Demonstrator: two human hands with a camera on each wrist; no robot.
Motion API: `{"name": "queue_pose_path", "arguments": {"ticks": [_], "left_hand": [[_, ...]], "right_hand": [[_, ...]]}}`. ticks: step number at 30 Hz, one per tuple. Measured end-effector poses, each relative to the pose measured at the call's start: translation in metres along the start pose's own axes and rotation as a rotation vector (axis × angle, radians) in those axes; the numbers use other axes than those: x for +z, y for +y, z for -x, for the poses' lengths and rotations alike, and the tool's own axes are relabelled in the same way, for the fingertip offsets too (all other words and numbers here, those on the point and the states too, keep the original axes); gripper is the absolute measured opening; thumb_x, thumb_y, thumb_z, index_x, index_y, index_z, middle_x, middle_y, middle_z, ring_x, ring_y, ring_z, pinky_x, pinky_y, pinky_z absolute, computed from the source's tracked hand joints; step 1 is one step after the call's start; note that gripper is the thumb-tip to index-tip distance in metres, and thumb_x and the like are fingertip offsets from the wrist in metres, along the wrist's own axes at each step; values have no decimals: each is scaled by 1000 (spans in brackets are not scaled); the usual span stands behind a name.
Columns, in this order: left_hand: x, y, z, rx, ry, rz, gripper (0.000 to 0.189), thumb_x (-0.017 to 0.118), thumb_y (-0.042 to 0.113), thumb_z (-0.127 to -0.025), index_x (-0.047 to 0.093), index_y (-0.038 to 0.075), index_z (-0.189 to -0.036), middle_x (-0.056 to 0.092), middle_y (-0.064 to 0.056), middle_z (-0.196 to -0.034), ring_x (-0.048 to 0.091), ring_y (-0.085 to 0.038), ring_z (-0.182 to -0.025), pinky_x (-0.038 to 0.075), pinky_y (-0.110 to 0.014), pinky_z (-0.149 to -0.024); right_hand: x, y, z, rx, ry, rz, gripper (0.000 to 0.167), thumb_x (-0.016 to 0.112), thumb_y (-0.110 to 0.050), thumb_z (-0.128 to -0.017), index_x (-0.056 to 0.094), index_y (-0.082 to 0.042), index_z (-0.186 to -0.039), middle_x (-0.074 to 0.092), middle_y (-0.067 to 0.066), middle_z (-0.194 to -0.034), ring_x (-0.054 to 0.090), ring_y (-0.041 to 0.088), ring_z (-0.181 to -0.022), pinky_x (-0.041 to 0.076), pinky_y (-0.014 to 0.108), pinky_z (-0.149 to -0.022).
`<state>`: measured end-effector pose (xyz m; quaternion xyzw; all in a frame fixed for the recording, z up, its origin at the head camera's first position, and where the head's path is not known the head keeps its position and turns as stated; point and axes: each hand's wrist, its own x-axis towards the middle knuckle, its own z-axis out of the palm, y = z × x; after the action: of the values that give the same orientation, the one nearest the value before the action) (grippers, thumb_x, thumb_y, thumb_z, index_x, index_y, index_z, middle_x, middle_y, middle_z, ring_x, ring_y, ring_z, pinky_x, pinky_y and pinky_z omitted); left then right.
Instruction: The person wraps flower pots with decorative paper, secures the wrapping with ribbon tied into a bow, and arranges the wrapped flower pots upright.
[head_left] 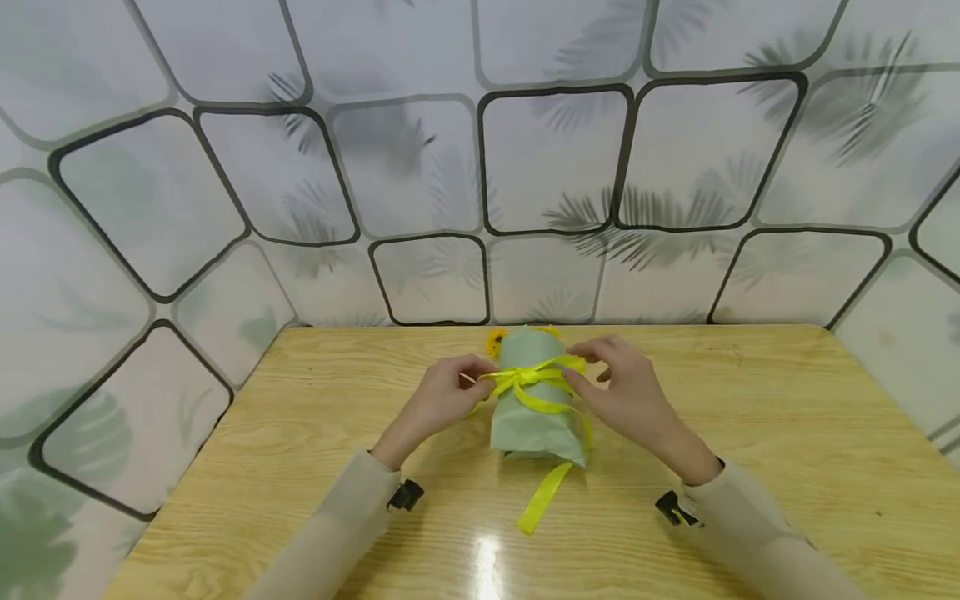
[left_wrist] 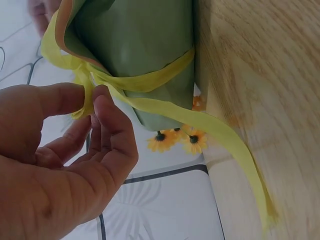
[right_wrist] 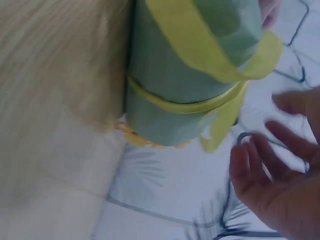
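A bouquet wrapped in pale green paper lies on the table with its yellow-orange flowers toward the back wall. Round its middle runs a yellow ribbon, tied in a bow on top. My left hand pinches a loop of the bow between thumb and fingertip, which the left wrist view shows close up. Over on the other side, my right hand hovers by the opposite loop; in the right wrist view its loosely bent fingers stand apart from the ribbon.
One loose ribbon tail stretches over the wooden table toward the front; another trails at the bouquet's left side. A patterned wall covering rises behind the table and along its sides.
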<state>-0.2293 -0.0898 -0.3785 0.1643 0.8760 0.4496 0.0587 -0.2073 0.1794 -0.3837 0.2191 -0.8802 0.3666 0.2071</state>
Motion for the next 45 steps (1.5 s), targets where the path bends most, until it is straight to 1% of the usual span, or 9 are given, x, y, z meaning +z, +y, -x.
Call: {"name": "queue_pose_path", "arguments": {"ticks": [4, 10, 20, 27, 31, 36, 40, 43, 45], "left_hand": [[1, 0, -1, -3, -9, 12, 18, 65, 18, -100, 73, 14, -116, 74, -5, -104, 71, -32, -90, 54, -27, -64], [0, -1, 0, -14, -16, 23, 19, 65, 17, -100, 74, 14, -117, 73, -6, -103, 71, -32, -90, 54, -28, -64], [-3, 1, 1, -25, -7, 16, 19, 65, 15, -100, 74, 16, -116, 73, -6, -104, 71, -30, -90, 53, -28, -63], [-5, -1, -2, -1, 4, 7, 19, 65, 16, -100, 75, 19, -116, 74, -2, -109, 70, -27, -91, 54, -29, -65], [-6, -1, -5, 54, 25, -28, 19, 66, 17, -99, 76, 18, -115, 75, -2, -112, 68, -20, -90, 56, -30, -70], [-8, -1, -10, 213, 37, -162, 21, 64, 10, -99, 74, 9, -117, 74, -6, -113, 68, -20, -93, 58, -35, -78], [-7, -1, -14, 374, -7, -342, 22, 61, 3, -99, 72, 5, -119, 73, -9, -112, 66, -19, -93, 58, -34, -80], [-4, 2, -15, 407, -50, -457, 20, 60, 3, -99, 72, 5, -115, 72, -7, -106, 62, -16, -89, 54, -30, -77], [-3, 4, -16, 399, -63, -520, 18, 60, 5, -100, 72, 6, -112, 70, -4, -101, 58, -14, -85, 51, -28, -75]], "right_hand": [[-2, -12, 1, -171, -127, -20, 8, 80, -14, -89, 77, -13, -96, 72, -3, -89, 66, 15, -80, 53, 26, -61], [-12, -9, 4, -227, -348, 30, 12, 76, -2, -89, 77, -10, -98, 73, -2, -86, 66, 7, -76, 57, 28, -67], [-43, 19, 11, -477, -166, 525, 48, 76, 23, -68, 72, -10, -102, 56, 11, -95, 54, 21, -77, 48, 28, -58], [-62, 19, 2, -179, -479, 362, 50, 82, -24, -88, 67, -3, -131, 65, 15, -116, 63, 30, -100, 56, 45, -80], [-50, 12, -7, -112, -420, 255, 51, 69, -24, -99, 56, 1, -141, 64, 19, -125, 68, 30, -101, 58, 46, -84], [-22, 3, -23, -207, -343, 307, 55, 60, 3, -96, 47, -2, -149, 57, 22, -138, 53, 11, -60, 47, 25, -52], [-4, 3, -30, -264, -363, 447, 40, 62, 7, -91, 59, -2, -130, 65, 15, -104, 36, 7, -52, 30, 20, -45], [4, 4, -32, -307, -346, 543, 10, 64, 4, -93, 62, -3, -101, 52, 6, -75, 37, 10, -54, 33, 22, -45], [8, 6, -32, -337, -313, 599, 12, 64, 4, -92, 59, -5, -85, 46, 4, -70, 38, 12, -54, 37, 25, -45]]}}
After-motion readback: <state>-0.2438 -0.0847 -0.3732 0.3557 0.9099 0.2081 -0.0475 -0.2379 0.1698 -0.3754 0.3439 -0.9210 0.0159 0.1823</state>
